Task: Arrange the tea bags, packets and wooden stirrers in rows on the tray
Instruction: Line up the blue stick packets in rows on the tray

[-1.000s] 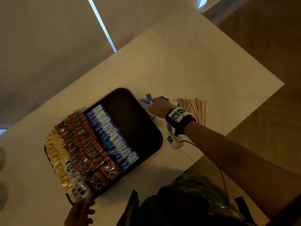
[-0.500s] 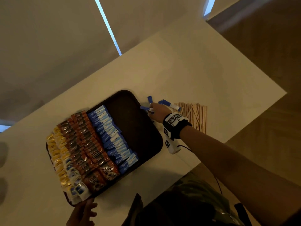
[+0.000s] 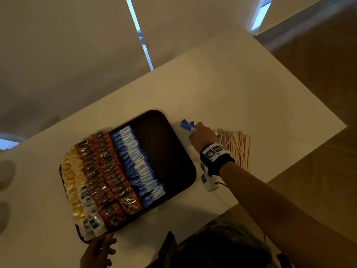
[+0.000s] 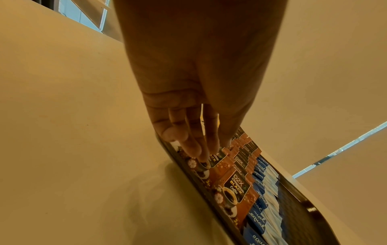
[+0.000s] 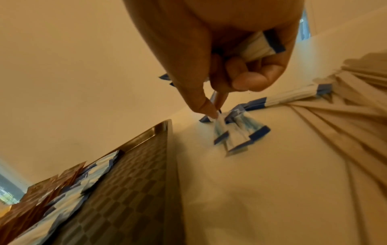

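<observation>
A dark tray (image 3: 170,151) holds rows of yellow packets (image 3: 70,178), brown coffee packets (image 3: 108,171) and blue sweetener packets (image 3: 135,163); its right part is bare. Right of the tray my right hand (image 3: 195,129) grips a bundle of blue-and-white packets (image 5: 257,48) in its curled fingers, while thumb and forefinger pinch one more from the loose packets (image 5: 236,132) on the table. Wooden stirrers (image 3: 236,146) lie just right of that hand. My left hand (image 3: 104,242) rests with straight fingers (image 4: 194,149) on the tray's near corner, by the coffee packets (image 4: 234,187).
The white table (image 3: 241,89) ends close to the stirrers on the right and near my body at the front. The tray's raised rim (image 5: 165,126) stands just left of the loose packets. Wooden floor (image 3: 318,190) lies beyond the table edge.
My right hand has shifted slightly right, away from the tray, gathering loose blue packets into its grip. Fewer packets lie loose. The left hand stays at the tray's corner.
</observation>
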A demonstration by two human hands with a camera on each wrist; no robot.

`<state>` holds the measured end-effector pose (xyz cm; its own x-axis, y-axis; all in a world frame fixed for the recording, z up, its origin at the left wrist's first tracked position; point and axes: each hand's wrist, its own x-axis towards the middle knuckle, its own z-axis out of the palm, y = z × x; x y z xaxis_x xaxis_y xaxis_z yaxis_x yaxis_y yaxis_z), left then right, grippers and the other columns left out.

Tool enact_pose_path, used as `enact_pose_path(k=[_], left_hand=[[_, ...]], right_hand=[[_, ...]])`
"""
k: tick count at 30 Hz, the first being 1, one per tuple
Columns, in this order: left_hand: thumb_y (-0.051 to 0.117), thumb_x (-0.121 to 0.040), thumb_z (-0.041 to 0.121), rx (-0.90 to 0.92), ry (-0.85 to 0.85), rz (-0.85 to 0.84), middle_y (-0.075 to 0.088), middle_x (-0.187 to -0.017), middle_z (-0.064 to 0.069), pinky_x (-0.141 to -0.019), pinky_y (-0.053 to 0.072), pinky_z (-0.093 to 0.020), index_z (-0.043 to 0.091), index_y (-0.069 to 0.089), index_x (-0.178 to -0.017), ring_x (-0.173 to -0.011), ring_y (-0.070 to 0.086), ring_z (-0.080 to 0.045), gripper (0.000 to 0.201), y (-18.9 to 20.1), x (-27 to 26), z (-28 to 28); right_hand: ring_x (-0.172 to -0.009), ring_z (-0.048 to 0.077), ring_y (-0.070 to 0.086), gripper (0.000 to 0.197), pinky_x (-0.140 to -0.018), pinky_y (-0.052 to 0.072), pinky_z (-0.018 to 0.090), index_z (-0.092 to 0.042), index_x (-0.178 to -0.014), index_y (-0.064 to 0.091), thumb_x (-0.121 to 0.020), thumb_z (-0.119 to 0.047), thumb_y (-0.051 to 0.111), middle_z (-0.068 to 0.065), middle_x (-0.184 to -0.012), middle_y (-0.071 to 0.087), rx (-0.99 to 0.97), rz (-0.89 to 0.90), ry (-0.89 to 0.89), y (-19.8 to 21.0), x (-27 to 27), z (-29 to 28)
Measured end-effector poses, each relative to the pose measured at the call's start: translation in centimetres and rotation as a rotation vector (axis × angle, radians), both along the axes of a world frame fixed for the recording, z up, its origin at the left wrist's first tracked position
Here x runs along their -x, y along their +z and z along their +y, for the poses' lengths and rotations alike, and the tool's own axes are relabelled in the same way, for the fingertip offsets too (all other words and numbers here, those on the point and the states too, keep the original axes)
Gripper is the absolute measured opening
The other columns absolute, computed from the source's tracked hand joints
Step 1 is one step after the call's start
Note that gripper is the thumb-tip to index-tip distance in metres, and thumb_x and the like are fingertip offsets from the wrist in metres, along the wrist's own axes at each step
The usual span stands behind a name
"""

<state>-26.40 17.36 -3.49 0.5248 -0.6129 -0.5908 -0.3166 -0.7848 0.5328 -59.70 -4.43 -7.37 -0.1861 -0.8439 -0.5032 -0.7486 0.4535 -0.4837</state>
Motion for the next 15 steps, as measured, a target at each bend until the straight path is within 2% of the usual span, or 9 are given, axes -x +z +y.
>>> enact_pose_path(k=[4, 5, 7, 9, 12, 15], left_hand=[[0.058, -0.091, 0.017, 0.027, 0.039, 0.040, 0.067, -0.084, -0.013, -0.039, 0.043, -0.021, 0.002, 0.064, -0.088, -0.068, 0.055, -0.030, 0.016, 0.6, -0.2, -0.6], [0.058, -0.091, 0.016, 0.039, 0.033, 0.032, 0.067, -0.083, -0.013, -0.036, 0.041, -0.018, 0.002, 0.064, -0.088, -0.067, 0.055, -0.030, 0.016, 0.6, -0.2, -0.6], [0.058, -0.091, 0.016, 0.061, 0.010, 0.027, 0.067, -0.083, -0.013, -0.035, 0.039, -0.016, 0.002, 0.064, -0.088, -0.068, 0.055, -0.031, 0.016, 0.6, -0.3, -0.6], [0.059, -0.090, 0.018, 0.045, 0.020, 0.024, 0.068, -0.083, -0.012, -0.035, 0.040, -0.016, 0.003, 0.064, -0.088, -0.069, 0.056, -0.031, 0.016, 0.6, -0.3, -0.7], [0.060, -0.090, 0.020, 0.032, 0.030, 0.043, 0.068, -0.084, -0.011, -0.039, 0.043, -0.019, 0.005, 0.064, -0.087, -0.070, 0.058, -0.031, 0.016, 0.5, -0.4, -0.5], [0.061, -0.089, 0.019, 0.034, 0.028, 0.062, 0.069, -0.085, -0.013, -0.055, 0.046, -0.030, 0.004, 0.065, -0.087, -0.070, 0.058, -0.031, 0.017, 0.5, -0.5, -0.3]], right_hand=[[-0.071, 0.026, 0.052, 0.071, -0.059, 0.040, 0.030, -0.004, -0.140, 0.018, -0.090, -0.040, 0.053, 0.008, -0.095, 0.058, -0.015, -0.027, -0.115, 0.1, -0.4, 0.1], [-0.073, 0.026, 0.054, 0.079, -0.060, 0.043, 0.030, -0.005, -0.144, 0.012, -0.089, -0.043, 0.054, 0.010, -0.099, 0.060, -0.040, -0.031, -0.133, 0.1, -0.5, 0.1], [-0.080, 0.029, 0.060, 0.084, -0.067, 0.049, 0.033, -0.006, -0.145, 0.011, -0.086, -0.046, 0.057, 0.013, -0.108, 0.062, -0.097, -0.024, -0.145, -0.2, -0.5, 0.1], [-0.082, 0.031, 0.060, 0.072, -0.068, 0.049, 0.035, -0.005, -0.138, 0.021, -0.087, -0.043, 0.057, 0.014, -0.109, 0.062, -0.118, -0.023, -0.134, -0.5, -0.8, 0.2], [-0.091, 0.035, 0.061, 0.050, -0.064, 0.041, 0.033, -0.003, -0.130, 0.031, -0.094, -0.033, 0.049, 0.017, -0.112, 0.061, -0.095, -0.022, -0.069, -0.5, -1.6, 0.0], [-0.098, 0.036, 0.061, 0.036, -0.066, 0.038, 0.033, -0.004, -0.124, 0.038, -0.097, -0.028, 0.045, 0.018, -0.113, 0.061, -0.055, 0.015, 0.012, -0.4, -2.1, -0.4]])
